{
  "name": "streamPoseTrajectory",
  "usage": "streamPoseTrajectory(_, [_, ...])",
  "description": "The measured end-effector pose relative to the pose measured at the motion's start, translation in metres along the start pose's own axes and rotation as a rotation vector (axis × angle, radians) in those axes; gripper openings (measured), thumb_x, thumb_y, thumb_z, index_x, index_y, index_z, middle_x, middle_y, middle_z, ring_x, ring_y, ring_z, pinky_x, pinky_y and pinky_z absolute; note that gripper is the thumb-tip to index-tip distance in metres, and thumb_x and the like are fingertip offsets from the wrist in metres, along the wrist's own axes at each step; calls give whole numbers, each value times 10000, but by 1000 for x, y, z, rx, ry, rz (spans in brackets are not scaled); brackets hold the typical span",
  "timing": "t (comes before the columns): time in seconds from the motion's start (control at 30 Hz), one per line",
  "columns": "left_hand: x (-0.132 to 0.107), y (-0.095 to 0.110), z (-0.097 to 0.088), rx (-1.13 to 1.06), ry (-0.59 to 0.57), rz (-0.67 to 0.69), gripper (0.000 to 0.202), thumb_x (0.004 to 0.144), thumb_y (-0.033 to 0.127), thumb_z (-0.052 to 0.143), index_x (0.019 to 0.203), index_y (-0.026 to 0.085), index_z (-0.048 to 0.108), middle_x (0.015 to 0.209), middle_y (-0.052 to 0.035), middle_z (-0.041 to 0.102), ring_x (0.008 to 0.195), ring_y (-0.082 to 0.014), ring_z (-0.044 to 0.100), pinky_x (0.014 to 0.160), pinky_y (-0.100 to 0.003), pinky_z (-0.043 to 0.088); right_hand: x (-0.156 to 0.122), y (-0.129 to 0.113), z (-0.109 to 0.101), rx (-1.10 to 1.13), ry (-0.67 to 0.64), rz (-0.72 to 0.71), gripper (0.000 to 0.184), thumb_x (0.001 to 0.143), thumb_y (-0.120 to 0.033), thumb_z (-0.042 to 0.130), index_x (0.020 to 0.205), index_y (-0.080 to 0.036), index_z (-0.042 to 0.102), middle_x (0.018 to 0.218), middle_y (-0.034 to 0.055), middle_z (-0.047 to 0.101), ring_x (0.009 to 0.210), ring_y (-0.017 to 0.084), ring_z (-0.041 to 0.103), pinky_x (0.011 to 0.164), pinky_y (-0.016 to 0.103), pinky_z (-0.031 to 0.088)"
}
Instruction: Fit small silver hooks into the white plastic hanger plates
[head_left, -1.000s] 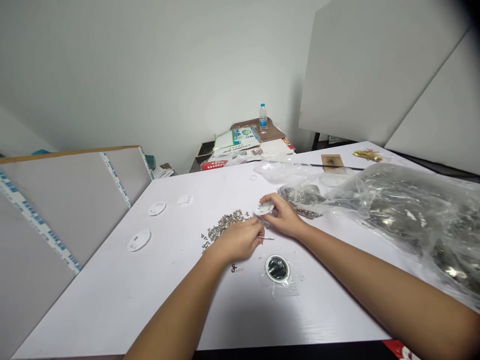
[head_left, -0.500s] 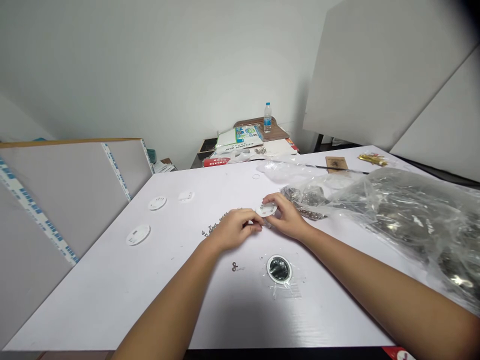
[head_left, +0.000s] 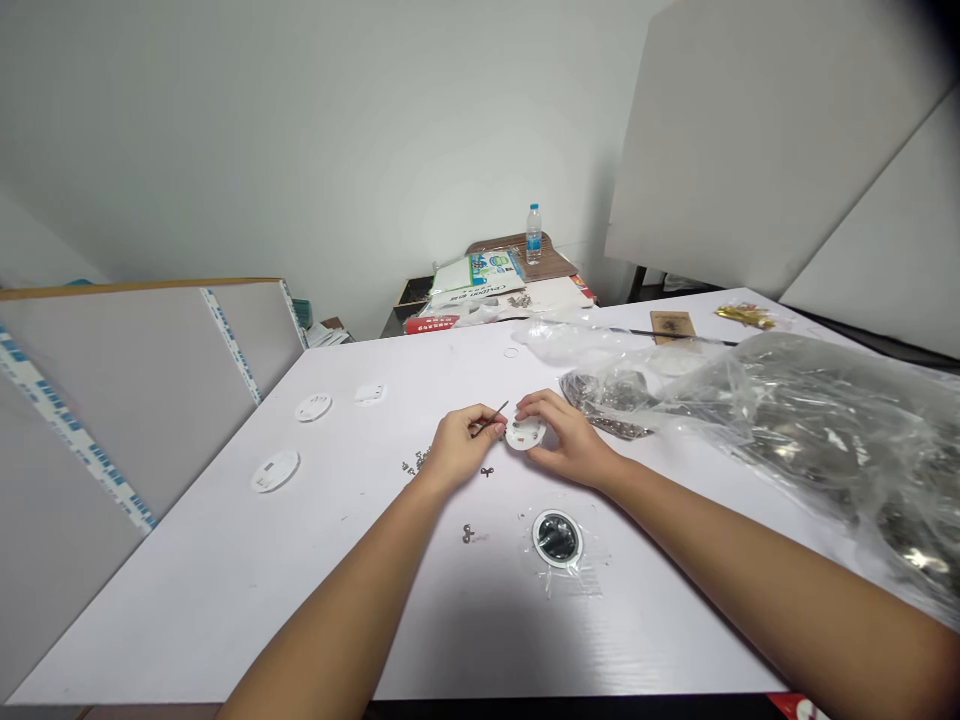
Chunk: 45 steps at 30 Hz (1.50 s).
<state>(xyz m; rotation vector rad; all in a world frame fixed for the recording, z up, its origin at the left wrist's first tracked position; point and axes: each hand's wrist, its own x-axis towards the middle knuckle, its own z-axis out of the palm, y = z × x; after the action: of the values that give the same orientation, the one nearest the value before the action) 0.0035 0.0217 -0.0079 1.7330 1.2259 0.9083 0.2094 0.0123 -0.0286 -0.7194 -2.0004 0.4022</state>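
Observation:
My left hand (head_left: 469, 443) pinches a thin dark rod (head_left: 493, 416) that slants up toward the right. My right hand (head_left: 566, 440) grips a small white round disc (head_left: 524, 436) by its edges, thumb below and fingers above. A few small dark marks or fittings show on the disc's face. The two hands are close together, with the rod beside the disc's left edge. One small metal piece (head_left: 487, 472) lies just below the hands, and another metal piece (head_left: 468, 534) is nearer me. Small metal parts (head_left: 417, 461) are scattered beside my left hand, partly hidden by it.
Left on the white table (head_left: 187, 590) are a large white disc (head_left: 275, 471), a smaller disc (head_left: 313, 407) and a white square piece (head_left: 370, 393). A dark round piece with a white rim (head_left: 557, 538) sits in front. Plastic bags (head_left: 795, 420) cover the right side.
The thin rod now shows in my left hand, which has shifted slightly left. My right hand has brought the disc a little lower and left. A small metal piece now shows below the hands.

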Motion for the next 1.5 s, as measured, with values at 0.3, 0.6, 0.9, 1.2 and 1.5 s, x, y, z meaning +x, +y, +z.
streamPoseTrajectory(0.3, [-4,5,4,100,24,40,217,845,386,597,906,189,665,867,-30,689,682,-132,572,634,-244,423,-1,-1,2,-7,-30,-17,379,767,-127,648,1113,-235,542,1126,98,539,1079,248,564,920,416,484])
streamPoseTrajectory(0.6, [-4,6,6,72,20,62,234,838,388,606,911,177,677,861,-43,702,783,-169,621,712,-270,457,-2,0,1,-23,-20,-4,401,748,-122,657,1112,-248,544,1125,95,548,1068,258,572,910,432,495])
streamPoseTrajectory(0.9, [-7,14,4,298,45,70,194,837,368,585,860,198,675,820,-19,695,677,-150,578,628,-265,422,-2,-2,0,-35,-22,8,404,730,-109,659,1097,-242,554,1121,91,550,1056,257,578,891,408,500])
streamPoseTrajectory(1.2, [-8,16,4,375,19,33,244,834,407,570,787,186,660,678,-9,650,604,-145,536,590,-264,384,-3,-2,0,-38,-53,2,412,745,-116,645,1123,-251,553,1144,99,550,1046,260,586,885,419,510])
streamPoseTrajectory(1.5, [-8,14,5,304,-18,30,259,814,417,584,780,173,663,670,-19,639,585,-141,515,552,-257,376,-3,-1,1,-39,-35,-23,420,739,-120,645,1124,-256,546,1150,99,571,1043,264,595,881,419,513])
